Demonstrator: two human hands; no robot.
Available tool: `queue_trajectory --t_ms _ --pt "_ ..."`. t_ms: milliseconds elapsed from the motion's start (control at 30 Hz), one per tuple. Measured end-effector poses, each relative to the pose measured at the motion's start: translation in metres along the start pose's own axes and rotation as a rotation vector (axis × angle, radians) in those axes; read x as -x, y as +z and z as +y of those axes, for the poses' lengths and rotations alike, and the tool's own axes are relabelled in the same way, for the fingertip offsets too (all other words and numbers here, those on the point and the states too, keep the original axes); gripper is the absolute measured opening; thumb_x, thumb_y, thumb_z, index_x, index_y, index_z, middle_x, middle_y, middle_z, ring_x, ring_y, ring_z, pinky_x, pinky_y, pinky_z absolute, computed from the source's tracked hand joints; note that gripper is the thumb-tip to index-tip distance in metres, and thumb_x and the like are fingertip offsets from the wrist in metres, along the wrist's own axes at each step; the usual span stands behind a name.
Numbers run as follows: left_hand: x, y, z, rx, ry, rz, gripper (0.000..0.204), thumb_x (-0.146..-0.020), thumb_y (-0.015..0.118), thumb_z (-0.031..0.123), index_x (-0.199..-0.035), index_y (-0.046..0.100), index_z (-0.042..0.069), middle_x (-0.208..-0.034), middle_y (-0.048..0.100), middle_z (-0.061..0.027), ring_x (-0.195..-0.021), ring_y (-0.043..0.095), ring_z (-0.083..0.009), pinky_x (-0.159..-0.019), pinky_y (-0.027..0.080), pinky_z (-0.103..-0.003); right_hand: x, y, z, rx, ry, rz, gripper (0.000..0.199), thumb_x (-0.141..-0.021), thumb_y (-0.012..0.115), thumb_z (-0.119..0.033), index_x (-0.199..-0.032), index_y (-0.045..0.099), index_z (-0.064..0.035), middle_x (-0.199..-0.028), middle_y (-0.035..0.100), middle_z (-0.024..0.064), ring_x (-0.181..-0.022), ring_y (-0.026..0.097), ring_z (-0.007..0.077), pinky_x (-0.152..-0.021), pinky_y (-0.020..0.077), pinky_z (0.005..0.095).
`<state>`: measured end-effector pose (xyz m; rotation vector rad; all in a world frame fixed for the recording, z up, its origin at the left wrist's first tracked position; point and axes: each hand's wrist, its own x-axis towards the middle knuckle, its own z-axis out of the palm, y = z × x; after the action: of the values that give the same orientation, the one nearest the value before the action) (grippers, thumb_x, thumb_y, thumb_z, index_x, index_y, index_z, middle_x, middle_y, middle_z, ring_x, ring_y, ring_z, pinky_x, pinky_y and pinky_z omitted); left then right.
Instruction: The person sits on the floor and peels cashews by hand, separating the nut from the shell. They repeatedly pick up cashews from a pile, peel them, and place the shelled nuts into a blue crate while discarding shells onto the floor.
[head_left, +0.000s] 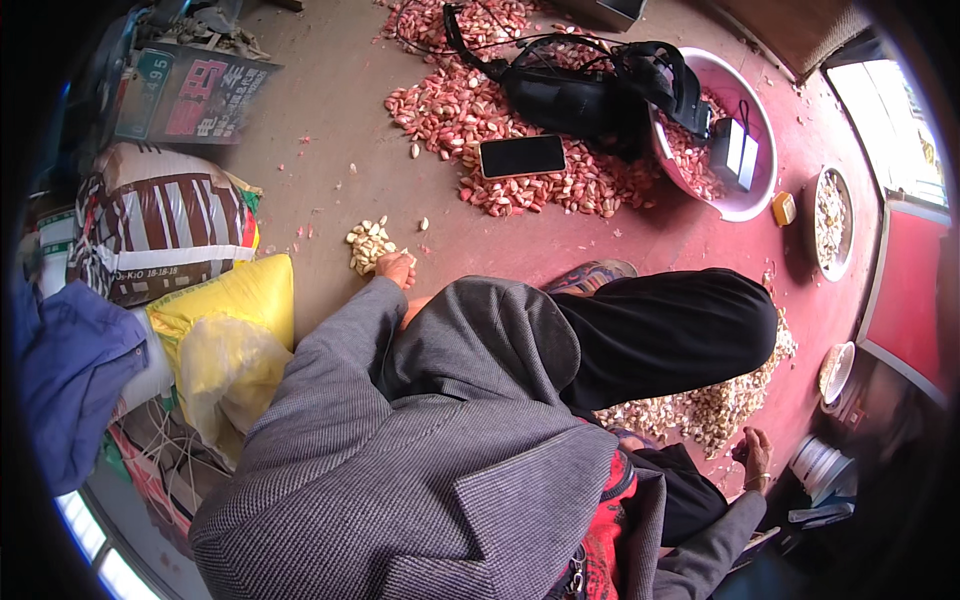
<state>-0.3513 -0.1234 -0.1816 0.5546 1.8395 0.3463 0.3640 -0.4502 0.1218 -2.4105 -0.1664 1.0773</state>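
Your left hand (396,268) has its grip curled at the small pile of peeled cloves (368,244) on the floor (330,120); whether it pinches one, you cannot tell. Your right hand (755,458) rests by the husk heap (715,405), its grip hidden. You seem to be setting down a clove; judge next a reach to the red unpeeled heap (520,150).

Left hand (396,268) on the floor (330,110), touching a small heap of peeled cloves (368,243). Farther ahead, phone (522,156) and bag (585,95) atop a spread of unpeeled cloves (455,110); basin (752,190) to their right. Sacks (160,225) at left. Right hand (756,458) low right, beside another heap (715,405).
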Motion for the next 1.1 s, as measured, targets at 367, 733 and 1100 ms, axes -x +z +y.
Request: queue_trajectory --t_ms 367,733,1100 --pt "-0.02 0.019 -0.017 -0.259 0.424 0.202 0.024 -0.08 0.07 0.023 -0.078 0.066 -0.001 -0.062 0.062 -0.0116 -0.054 0.053 -0.0185 -0.054 0.044 -0.036 0.008 0.003 -0.003 0.011 -0.016 -0.01 0.027 -0.091 0.063 -0.026 -0.102 0.063 -0.0012 -0.063 0.055 0.0039 -0.05 0.056 0.0147 -0.047 0.0493 0.0284" --pt "-0.011 0.096 0.043 -0.562 0.583 -0.231 0.025 -0.088 0.06 0.028 -0.085 0.066 0.004 -0.06 0.06 -0.0077 -0.057 0.059 -0.0169 -0.054 0.046 -0.037 0.037 -0.009 0.018 0.031 -0.019 0.03 0.025 -0.091 0.061 -0.026 -0.102 0.064 -0.0034 -0.065 0.06 0.0044 -0.053 0.062 0.0154 -0.048 0.0526 0.0278" --pt "0.021 0.212 0.119 -0.472 0.403 -0.724 0.036 -0.098 0.047 0.031 -0.09 0.063 0.0 -0.063 0.061 -0.0065 -0.047 0.058 -0.0152 -0.042 0.046 -0.028 0.092 -0.017 0.064 -0.165 0.019 0.076 0.02 -0.093 0.061 -0.021 -0.104 0.063 -0.0043 -0.065 0.061 0.0049 -0.053 0.061 0.0147 -0.048 0.0508 0.0263"
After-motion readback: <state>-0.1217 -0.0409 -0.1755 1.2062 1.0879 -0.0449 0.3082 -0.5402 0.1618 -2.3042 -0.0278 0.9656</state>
